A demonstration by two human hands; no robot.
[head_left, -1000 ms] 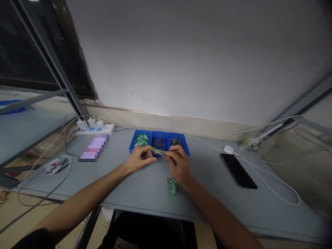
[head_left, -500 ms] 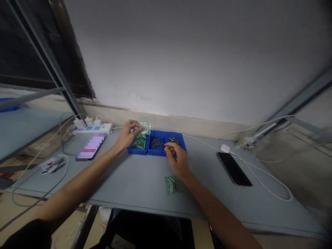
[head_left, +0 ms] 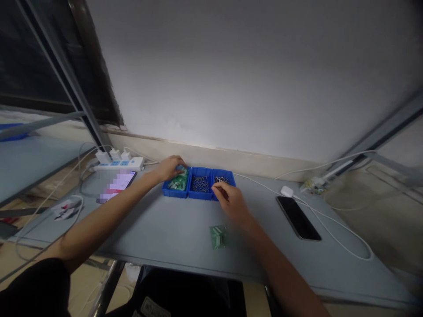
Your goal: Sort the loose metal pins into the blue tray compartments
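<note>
- On the grey table (head_left: 172, 220), three joined blue bins (head_left: 200, 196) sat near the wall, with a black phone (head_left: 297, 211) well apart to the right.
- The left hand (head_left: 170, 167) curled down over the left bin's green connectors (head_left: 178, 182); whether it gripped one could not be told.
- The right hand (head_left: 231, 203) hovered at the right bin's front edge, its fingertips drawn narrow; whether they held anything could not be told.
- A loose green pile (head_left: 218, 236) lay near the table's front edge, where the right forearm could probably sweep it off.

Head view, sole camera: worn on the person's head, at the near edge of the grey table (head_left: 172, 229). Faces forward and slightly down, toward the white wall (head_left: 247, 79) at the far side. Wide lens, arm's-reach range. Blue bins (head_left: 198, 196) sit mid-frame, slightly left of centre.
</note>
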